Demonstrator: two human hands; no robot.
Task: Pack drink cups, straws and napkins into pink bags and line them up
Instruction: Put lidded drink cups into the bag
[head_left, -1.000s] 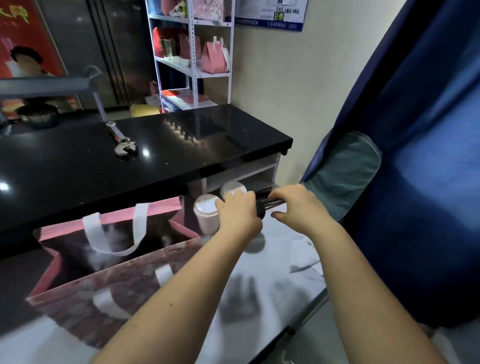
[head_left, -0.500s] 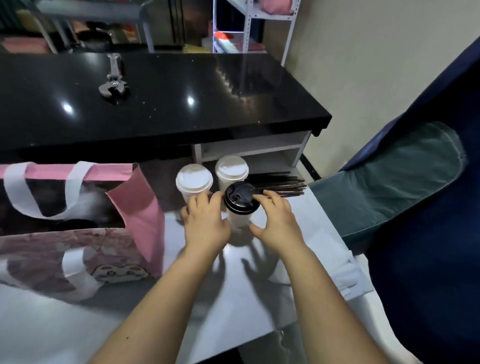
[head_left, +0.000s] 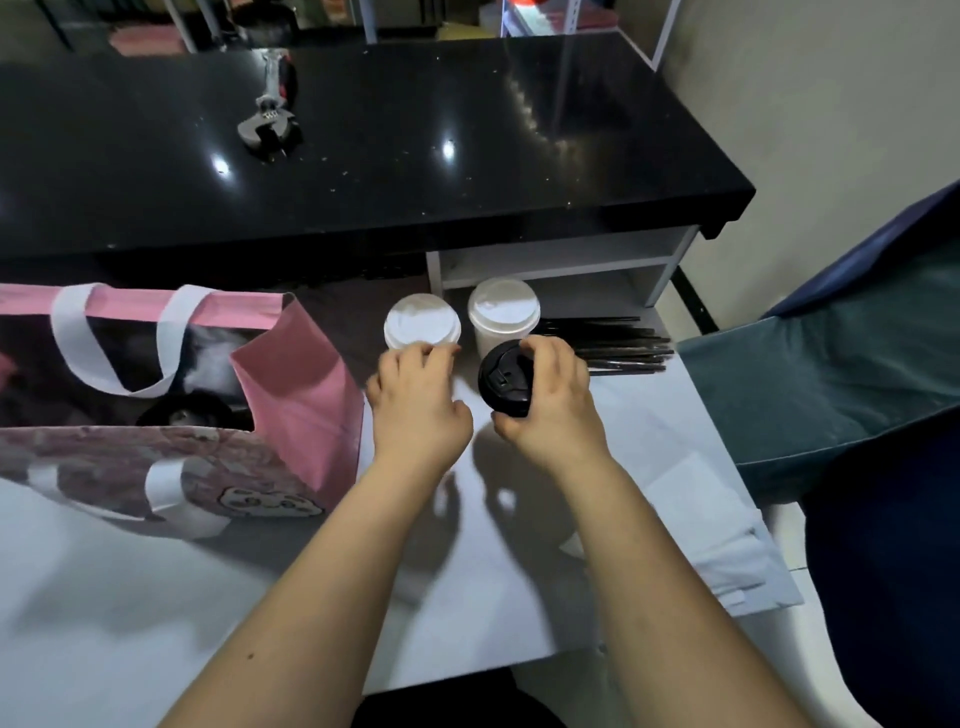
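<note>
Gripping a black-lidded cup (head_left: 505, 382) with the right hand (head_left: 553, 405) alone now, fingers and thumb wrapping round its lid rim and side, after steadying it between both hands half a second ago. Tipping the cup a little toward the left, above the white table (head_left: 156, 597); not showing clearly whether lifting it or resting it there.

Drawing the left hand (head_left: 415, 410) off that cup and up to a white-lidded cup (head_left: 422, 325) just behind, fingers loosely curling, fingertips reaching its near rim; not possible to tell whether touching or grasping it.

Leaving the second white-lidded cup (head_left: 503, 312) standing just beside the first, and the black straws (head_left: 623, 348) lying flat behind the right hand, untouched. Leaving white napkins (head_left: 696, 519) stacked near the table's right edge.

Keeping the pink bag (head_left: 301, 395) standing open just left of the left hand, with something dark and round already sitting inside.

Reading the change as splitting the hands, one per cup, probably readying cups for the bag; packing of straws and napkins appearing not yet done.

Noting an adjustable wrench (head_left: 267, 122) lying on the black counter (head_left: 467, 156) beyond.
</note>
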